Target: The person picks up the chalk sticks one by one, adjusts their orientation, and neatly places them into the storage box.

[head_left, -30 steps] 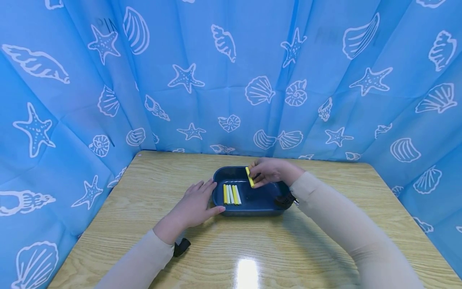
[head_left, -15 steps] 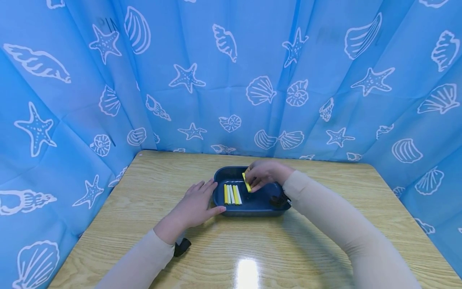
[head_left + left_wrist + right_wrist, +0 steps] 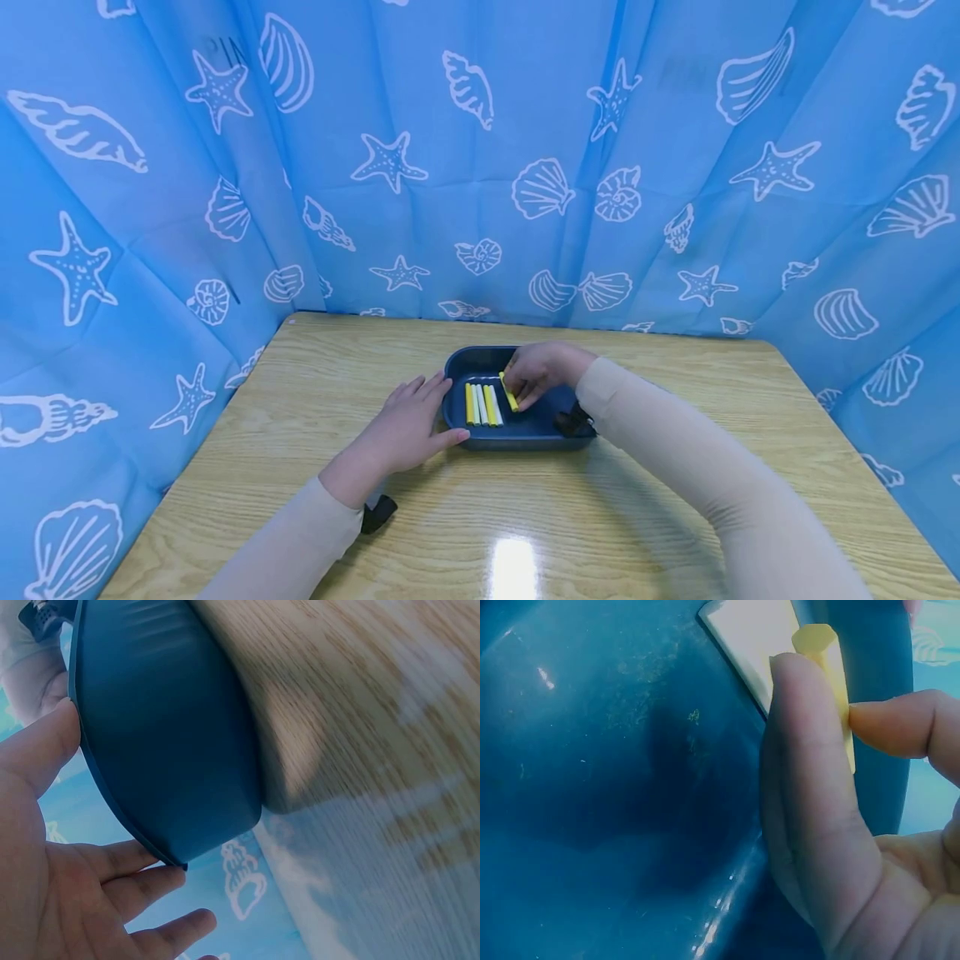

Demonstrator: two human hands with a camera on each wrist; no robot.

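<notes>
A dark blue oval tub [image 3: 534,422] stands on the table with a row of several yellow and white chalk sticks [image 3: 483,405] lying side by side at its left end. Over the tub floor, just right of that row, my right hand [image 3: 543,371] pinches a yellow chalk stick [image 3: 509,393] between thumb and fingers. The right wrist view shows this yellow stick [image 3: 819,639] close above a white chalk stick [image 3: 750,641]. My left hand [image 3: 408,425] rests at the tub's left end, thumb and fingers spread and touching the rim in the left wrist view [image 3: 165,735].
The wood-grain table [image 3: 360,354] reaches back to a blue curtain [image 3: 472,217] with white shell and starfish prints. A black wrist camera [image 3: 377,513] sits under the left wrist, and another [image 3: 573,419] hangs under the right wrist inside the tub.
My right hand has moved left, nearer the row, and lowered into the tub with the yellow chalk stick. The left hand holds its place at the rim.
</notes>
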